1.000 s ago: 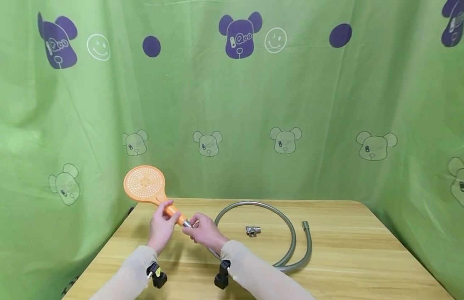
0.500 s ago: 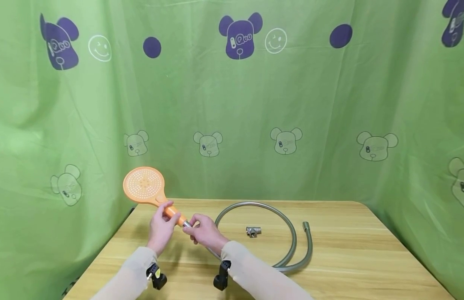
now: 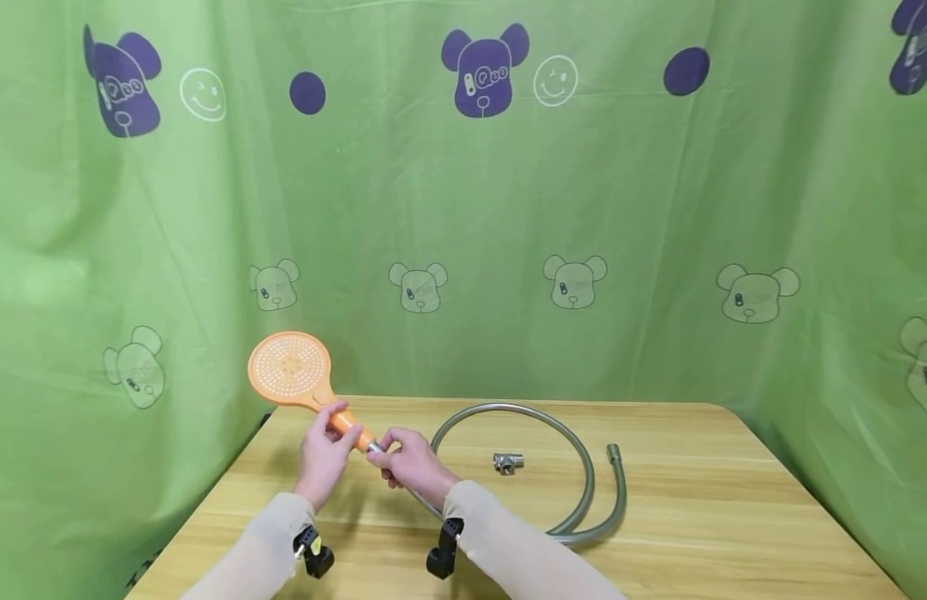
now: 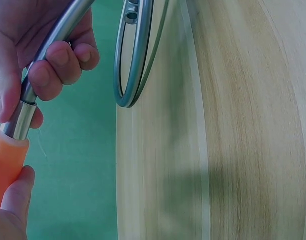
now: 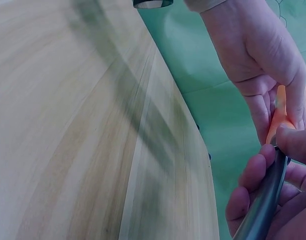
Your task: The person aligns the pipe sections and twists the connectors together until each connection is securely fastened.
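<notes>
An orange shower head with a pale, dotted spray face is held above the left part of the table. My left hand grips its orange handle. At the handle's end, my right hand pinches the metal end fitting of a grey shower hose, thumb on one side and curled fingers on the other. In the left wrist view the fitting meets the handle's open end. The hose runs back through the right palm, as the right wrist view also shows.
The rest of the hose loops over the wooden table, its free end pointing up and back. Inside the loop lies a small metal tee valve. Green printed curtains hang behind and at both sides.
Both hands stay nearly in place on the shower head and hose. The right thumb and fingertips shift only slightly at the fitting; the whole view drifts a little.
</notes>
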The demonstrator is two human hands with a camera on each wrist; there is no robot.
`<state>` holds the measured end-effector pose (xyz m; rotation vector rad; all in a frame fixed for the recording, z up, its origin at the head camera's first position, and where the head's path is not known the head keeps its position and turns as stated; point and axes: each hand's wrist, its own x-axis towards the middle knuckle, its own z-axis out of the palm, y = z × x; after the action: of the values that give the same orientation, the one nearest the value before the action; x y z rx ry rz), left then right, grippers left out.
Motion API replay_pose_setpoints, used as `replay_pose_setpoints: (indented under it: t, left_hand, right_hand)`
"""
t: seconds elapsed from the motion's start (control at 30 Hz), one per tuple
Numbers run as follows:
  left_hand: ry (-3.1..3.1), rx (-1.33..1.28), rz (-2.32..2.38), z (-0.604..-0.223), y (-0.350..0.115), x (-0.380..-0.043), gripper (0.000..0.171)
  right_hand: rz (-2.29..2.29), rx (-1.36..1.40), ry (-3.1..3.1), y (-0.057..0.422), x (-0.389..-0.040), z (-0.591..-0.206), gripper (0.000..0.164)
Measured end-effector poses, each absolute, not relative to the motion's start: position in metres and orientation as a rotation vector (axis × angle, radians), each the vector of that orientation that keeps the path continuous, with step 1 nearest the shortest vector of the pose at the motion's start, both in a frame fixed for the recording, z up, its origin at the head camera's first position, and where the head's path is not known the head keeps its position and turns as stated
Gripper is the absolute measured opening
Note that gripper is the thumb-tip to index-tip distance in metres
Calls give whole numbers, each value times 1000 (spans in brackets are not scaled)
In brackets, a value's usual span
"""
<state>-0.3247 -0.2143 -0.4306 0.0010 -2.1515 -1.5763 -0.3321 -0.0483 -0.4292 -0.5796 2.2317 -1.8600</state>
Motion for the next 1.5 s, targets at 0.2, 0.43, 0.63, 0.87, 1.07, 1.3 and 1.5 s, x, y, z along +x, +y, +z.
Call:
replay_pose_setpoints:
  t: [0.2,0.43,0.63,0.87,1.07,1.3,1.5]
  left_hand:
    - [-2168,14,-1578,-432,-214,-326,50]
    - [-2158,10,-1602,-432,-213,-327,50]
    - [-2147,5,-1582,-431,-212,-326,48]
    - [-2147,-7,-1599,-432,-213,-325,46]
    - [-2153,-9,-1597,-432,-213,-325,47]
    - [-2158,9,-1572,-428,-209,-324,49]
    - [-2207,48,-1566,-429,-210,-326,51]
  right_hand:
    - [-1869,-579,2204,-47,-330,-428,18]
    - [-1863,-580,2192,-46,-333,-430,17]
    - [-1850,-595,2194,-46,-335,-432,16]
    - [-1869,-588,2180,-46,-334,-432,18]
    - [-1841,-605,2191,-45,-337,-433,17]
    - [-1798,-586,2283,-45,-339,-435,18]
    - [-1743,-567,2356,-44,-334,-431,19]
